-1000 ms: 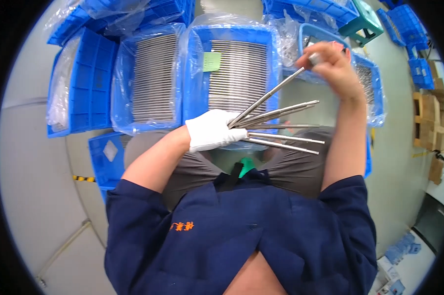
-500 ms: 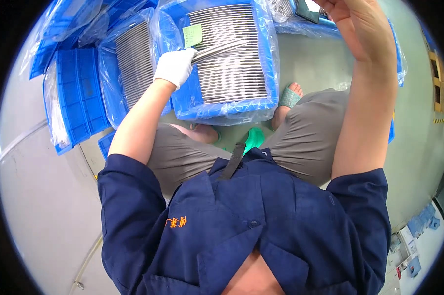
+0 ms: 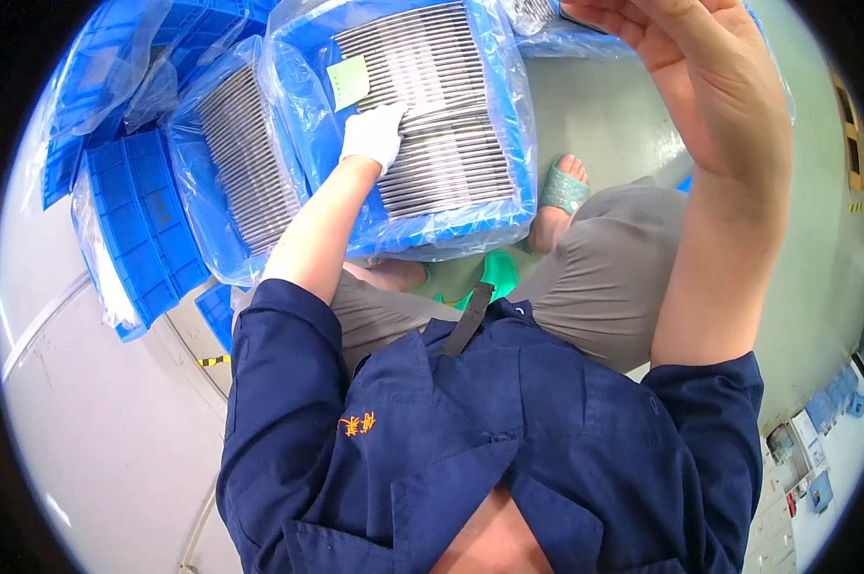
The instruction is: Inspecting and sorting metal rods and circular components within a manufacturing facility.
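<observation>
My left hand, in a white glove, rests with closed fingers at the left part of a row of thin metal rods. It grips a few rods, which lie slightly slanted among the others. The rods lie side by side in a blue plastic crate lined with clear film. A light green paper slip lies beside the glove. My bare right hand is raised at the upper right, palm showing and fingers stretched left, partly cut off by the upper edge. Nothing shows in its palm.
Another film-lined blue crate of metal rods stands to the left. Beyond it are blue crates at the far left. A further crate is behind my right hand. My sandalled foot is near the main crate.
The rods in my left hand were raised at a slant and now lie down among the others. My right hand has shifted left, over the spot where a dark phone showed.
</observation>
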A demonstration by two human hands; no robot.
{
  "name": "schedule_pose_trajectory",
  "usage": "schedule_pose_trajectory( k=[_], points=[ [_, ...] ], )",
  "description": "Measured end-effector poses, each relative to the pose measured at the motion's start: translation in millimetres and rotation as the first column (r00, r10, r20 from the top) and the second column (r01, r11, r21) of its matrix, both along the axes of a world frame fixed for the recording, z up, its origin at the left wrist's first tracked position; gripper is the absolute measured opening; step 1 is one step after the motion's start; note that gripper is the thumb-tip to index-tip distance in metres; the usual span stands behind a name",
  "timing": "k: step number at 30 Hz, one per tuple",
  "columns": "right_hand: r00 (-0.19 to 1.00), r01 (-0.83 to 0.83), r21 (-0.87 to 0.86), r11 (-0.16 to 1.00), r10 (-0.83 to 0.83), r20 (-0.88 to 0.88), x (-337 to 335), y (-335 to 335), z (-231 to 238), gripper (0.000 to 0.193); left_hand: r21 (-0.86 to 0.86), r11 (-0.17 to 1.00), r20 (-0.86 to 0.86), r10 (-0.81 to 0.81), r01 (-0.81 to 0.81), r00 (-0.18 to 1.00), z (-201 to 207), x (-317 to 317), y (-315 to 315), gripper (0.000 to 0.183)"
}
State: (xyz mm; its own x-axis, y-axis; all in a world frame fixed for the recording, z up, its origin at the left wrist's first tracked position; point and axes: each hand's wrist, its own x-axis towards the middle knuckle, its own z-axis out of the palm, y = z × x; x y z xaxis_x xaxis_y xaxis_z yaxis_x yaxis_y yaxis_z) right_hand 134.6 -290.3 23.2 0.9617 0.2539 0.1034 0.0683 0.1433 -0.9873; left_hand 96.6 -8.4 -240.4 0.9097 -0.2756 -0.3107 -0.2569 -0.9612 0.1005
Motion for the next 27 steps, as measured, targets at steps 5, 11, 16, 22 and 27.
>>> schedule_pose_trajectory(
  k=[5, 11, 16, 22, 27],
  points=[
    [1.0, 0.011, -0.017, 1.0, -0.011, -0.022, -4, 7, 3, 0.032, -0.081, 0.997, 0.036, 0.015, -0.013, 0.999, 6, 10, -15, 0.048],
    [0.994, -0.051, 0.026, 0.998, 0.053, -0.091, -4, 8, 4, 0.033, -0.183, 0.978, 0.222, 0.143, -0.103, 0.965, -13, 2, -39, 0.039],
    [0.994, -0.048, 0.018, 0.999, 0.05, -0.1, -7, 11, 4, 0.034, -0.123, 0.986, 0.234, 0.142, -0.115, 0.962, -20, 1, -42, 0.035],
    [0.988, -0.075, 0.005, 0.997, 0.074, -0.135, -7, 13, 9, 0.035, -0.163, 0.982, 0.237, 0.135, -0.097, 0.962, -21, -6, -45, 0.031],
    [0.986, -0.076, 0.019, 0.997, 0.078, -0.145, -7, 12, 8, 0.034, -0.463, 0.716, 0.278, 0.677, -0.522, 0.682, -25, -15, -31, 0.039]
  ],
)
